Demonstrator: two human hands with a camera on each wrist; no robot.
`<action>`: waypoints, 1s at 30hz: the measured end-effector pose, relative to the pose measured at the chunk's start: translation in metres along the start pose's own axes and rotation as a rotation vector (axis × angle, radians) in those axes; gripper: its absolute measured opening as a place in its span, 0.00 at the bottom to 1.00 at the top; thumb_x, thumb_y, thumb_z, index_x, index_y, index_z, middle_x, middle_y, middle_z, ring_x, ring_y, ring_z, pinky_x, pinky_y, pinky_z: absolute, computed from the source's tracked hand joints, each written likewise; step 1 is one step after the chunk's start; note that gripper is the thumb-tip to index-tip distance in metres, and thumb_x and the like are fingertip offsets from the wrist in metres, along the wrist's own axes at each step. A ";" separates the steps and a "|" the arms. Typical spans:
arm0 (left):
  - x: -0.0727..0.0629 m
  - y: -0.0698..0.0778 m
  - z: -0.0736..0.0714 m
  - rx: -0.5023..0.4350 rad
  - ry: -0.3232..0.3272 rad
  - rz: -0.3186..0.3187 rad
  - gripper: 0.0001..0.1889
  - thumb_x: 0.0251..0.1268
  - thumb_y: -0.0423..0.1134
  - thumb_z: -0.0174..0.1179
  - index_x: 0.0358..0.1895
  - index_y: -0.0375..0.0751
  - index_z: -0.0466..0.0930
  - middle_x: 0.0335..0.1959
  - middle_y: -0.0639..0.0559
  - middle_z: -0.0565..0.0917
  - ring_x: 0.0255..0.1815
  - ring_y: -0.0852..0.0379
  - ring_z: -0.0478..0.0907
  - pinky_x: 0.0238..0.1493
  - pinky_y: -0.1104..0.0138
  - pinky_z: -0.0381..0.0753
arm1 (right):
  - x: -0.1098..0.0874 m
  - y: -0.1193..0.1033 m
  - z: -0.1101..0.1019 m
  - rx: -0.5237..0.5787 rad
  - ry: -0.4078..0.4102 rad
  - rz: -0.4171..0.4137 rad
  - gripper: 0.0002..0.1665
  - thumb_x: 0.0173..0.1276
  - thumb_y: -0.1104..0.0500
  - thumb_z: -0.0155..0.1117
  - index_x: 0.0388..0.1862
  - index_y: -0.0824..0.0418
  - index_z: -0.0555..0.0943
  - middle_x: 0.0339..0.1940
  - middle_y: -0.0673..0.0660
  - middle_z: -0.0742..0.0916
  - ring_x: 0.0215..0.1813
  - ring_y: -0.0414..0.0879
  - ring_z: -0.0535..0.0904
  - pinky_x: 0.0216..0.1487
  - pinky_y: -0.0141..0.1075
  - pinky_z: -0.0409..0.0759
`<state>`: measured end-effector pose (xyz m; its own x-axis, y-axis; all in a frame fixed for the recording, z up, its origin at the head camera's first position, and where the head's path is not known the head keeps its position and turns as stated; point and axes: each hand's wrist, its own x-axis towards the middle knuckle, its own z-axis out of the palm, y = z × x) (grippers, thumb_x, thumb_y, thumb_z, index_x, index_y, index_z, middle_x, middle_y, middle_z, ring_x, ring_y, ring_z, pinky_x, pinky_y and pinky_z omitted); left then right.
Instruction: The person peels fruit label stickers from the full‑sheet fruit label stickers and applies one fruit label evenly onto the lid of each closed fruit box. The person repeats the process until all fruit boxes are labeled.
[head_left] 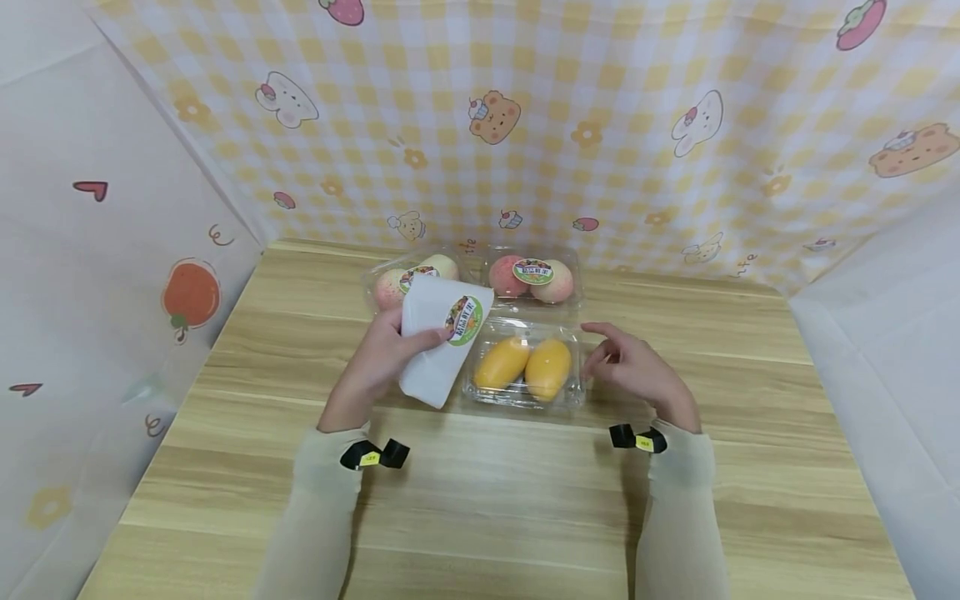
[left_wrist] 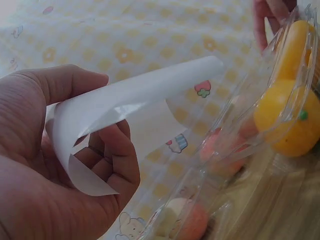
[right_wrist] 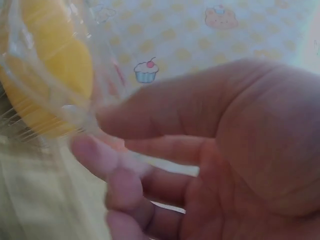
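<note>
My left hand (head_left: 382, 354) grips a white sticker sheet (head_left: 431, 375), the thumb lying over its face beside a green oval fruit label (head_left: 465, 321). In the left wrist view the sheet (left_wrist: 142, 97) bends into a curl between thumb and fingers. Just right of it stands a clear plastic box (head_left: 522, 400) with two yellow mangoes (head_left: 548, 369) inside. My right hand (head_left: 637, 367) is at the box's right edge with loosely bent fingers. Its thumb and a fingertip come close together at the box's rim in the right wrist view.
Behind the mango box is a clear box of peaches (head_left: 552, 282) with a label on its lid. Another labelled peach box (head_left: 390, 290) at the back left is partly covered by the sheet. A checked curtain (head_left: 592, 175) hangs behind the wooden table (head_left: 495, 508).
</note>
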<state>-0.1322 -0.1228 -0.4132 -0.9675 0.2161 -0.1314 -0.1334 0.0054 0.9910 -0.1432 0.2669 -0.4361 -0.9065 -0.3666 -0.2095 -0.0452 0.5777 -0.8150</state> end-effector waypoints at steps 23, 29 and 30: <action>-0.008 0.003 0.038 -0.012 -0.127 0.031 0.21 0.73 0.32 0.68 0.64 0.26 0.78 0.50 0.36 0.88 0.41 0.46 0.90 0.38 0.53 0.92 | -0.002 -0.095 0.070 -0.032 0.519 -0.560 0.15 0.68 0.70 0.81 0.52 0.63 0.90 0.35 0.51 0.86 0.25 0.43 0.74 0.27 0.28 0.72; -0.010 0.004 0.045 -0.040 -0.163 0.066 0.23 0.71 0.33 0.67 0.64 0.25 0.77 0.49 0.36 0.88 0.39 0.47 0.90 0.36 0.54 0.91 | -0.003 -0.100 0.076 -0.017 0.548 -0.545 0.18 0.66 0.69 0.83 0.53 0.63 0.90 0.34 0.53 0.85 0.24 0.43 0.73 0.26 0.27 0.70; -0.010 0.004 0.045 -0.043 -0.169 0.071 0.23 0.71 0.33 0.67 0.65 0.25 0.77 0.49 0.36 0.87 0.40 0.47 0.90 0.36 0.54 0.91 | -0.003 -0.101 0.076 -0.017 0.553 -0.546 0.18 0.66 0.69 0.83 0.53 0.63 0.90 0.33 0.53 0.85 0.24 0.43 0.73 0.27 0.27 0.70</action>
<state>-0.1129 -0.0811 -0.4072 -0.9255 0.3751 -0.0518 -0.0786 -0.0565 0.9953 -0.1041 0.1542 -0.3948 -0.8316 -0.1879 0.5226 -0.5478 0.4330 -0.7159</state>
